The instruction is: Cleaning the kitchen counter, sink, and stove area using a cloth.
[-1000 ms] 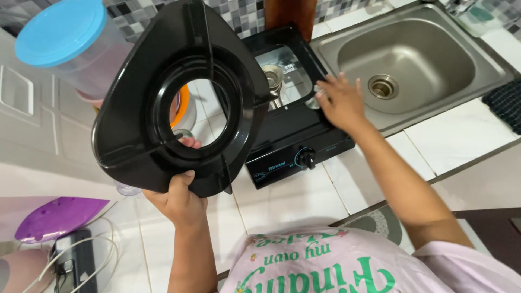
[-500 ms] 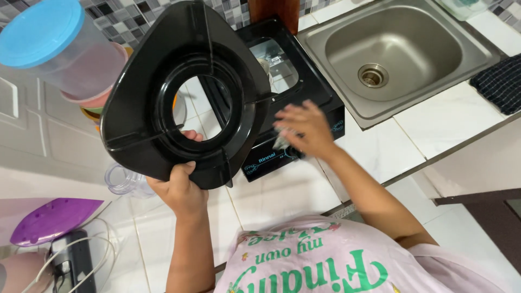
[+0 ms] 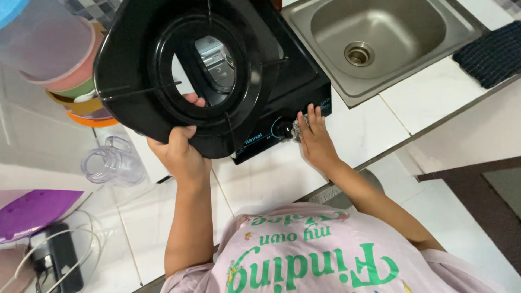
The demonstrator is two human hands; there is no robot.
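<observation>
My left hand (image 3: 179,154) grips the lower rim of a black stove top plate (image 3: 130,81), thumb hooked into its big round opening. The plate is lifted and tilted over the black single-burner stove (image 3: 296,81). Through the opening I see the stove's metal inside. My right hand (image 3: 316,140) rests against the stove's front panel. It presses a small silvery scrubber (image 3: 296,128) just right of the round knob (image 3: 281,129), fingers laid over the scrubber.
A steel sink (image 3: 380,38) lies right of the stove, with a dark mat (image 3: 488,51) beyond it. At the left are stacked coloured bowls (image 3: 76,87), a clear plastic jug (image 3: 111,163), a purple lid (image 3: 32,209) and a black device with white cable (image 3: 54,255).
My right hand has come down from the stove top near the sink to the front panel by the knob. The view and the lifted plate have shifted closer.
</observation>
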